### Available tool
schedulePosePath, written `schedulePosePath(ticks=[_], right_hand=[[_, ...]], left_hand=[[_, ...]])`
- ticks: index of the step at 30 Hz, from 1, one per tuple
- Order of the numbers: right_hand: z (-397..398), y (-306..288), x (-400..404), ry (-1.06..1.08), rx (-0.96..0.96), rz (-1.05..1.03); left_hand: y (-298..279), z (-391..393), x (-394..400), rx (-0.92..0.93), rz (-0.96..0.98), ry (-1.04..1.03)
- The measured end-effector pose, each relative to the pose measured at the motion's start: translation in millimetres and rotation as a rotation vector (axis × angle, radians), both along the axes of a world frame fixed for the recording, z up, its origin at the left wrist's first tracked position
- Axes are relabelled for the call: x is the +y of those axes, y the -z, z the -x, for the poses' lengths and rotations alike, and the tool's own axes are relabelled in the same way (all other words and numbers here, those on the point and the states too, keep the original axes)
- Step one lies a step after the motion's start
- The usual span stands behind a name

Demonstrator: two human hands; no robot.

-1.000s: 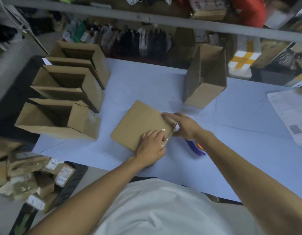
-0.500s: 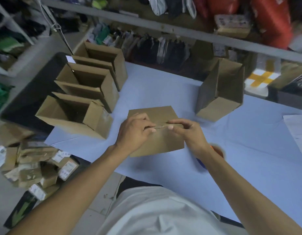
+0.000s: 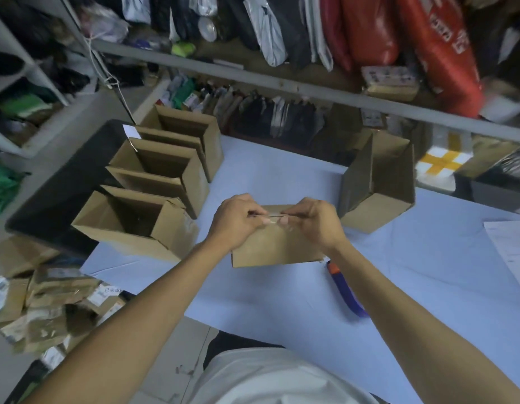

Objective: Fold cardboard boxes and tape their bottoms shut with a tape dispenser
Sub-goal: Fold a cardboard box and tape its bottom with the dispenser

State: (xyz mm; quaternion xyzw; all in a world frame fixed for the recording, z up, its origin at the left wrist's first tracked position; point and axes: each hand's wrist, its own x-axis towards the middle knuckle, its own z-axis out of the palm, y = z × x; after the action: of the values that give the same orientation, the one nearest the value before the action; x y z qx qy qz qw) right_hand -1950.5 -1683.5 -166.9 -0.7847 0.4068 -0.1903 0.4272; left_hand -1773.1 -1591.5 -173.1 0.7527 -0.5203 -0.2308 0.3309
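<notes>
A brown cardboard box point(image 3: 277, 246) is held up over the middle of the light blue table point(image 3: 399, 287), one flat side facing me. My left hand point(image 3: 238, 221) and my right hand point(image 3: 314, 221) both pinch its top edge, fingertips almost meeting at the centre. A purple and orange tape dispenser point(image 3: 345, 287) lies on the table just right of and below the box, free of both hands.
Three folded open boxes point(image 3: 153, 182) stand in a row at the table's left edge. Another open box point(image 3: 378, 182) stands behind at the right. Paper sheets point(image 3: 512, 252) lie at the far right. Flattened parcels point(image 3: 48, 304) pile on the floor at left. A shelf rail point(image 3: 282, 83) runs behind.
The box lay flat with my hands pressing tape on it; now it is lifted and turned, both hands gripping its top edge. My right hand no longer holds the dispenser.
</notes>
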Motion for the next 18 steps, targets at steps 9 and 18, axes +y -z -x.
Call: schedulePosePath(ticks=[9, 18], right_hand=[[-16.9, -5.7, -8.3, -0.017, 0.081, 0.0], [-10.2, -7.6, -12.1, 0.091, 0.0, -0.114]], left_hand=[[-3.1, -0.2, -15.3, 0.095, 0.02, -0.039], [-5.2, -10.0, -21.9, 0.069, 0.025, -0.016]])
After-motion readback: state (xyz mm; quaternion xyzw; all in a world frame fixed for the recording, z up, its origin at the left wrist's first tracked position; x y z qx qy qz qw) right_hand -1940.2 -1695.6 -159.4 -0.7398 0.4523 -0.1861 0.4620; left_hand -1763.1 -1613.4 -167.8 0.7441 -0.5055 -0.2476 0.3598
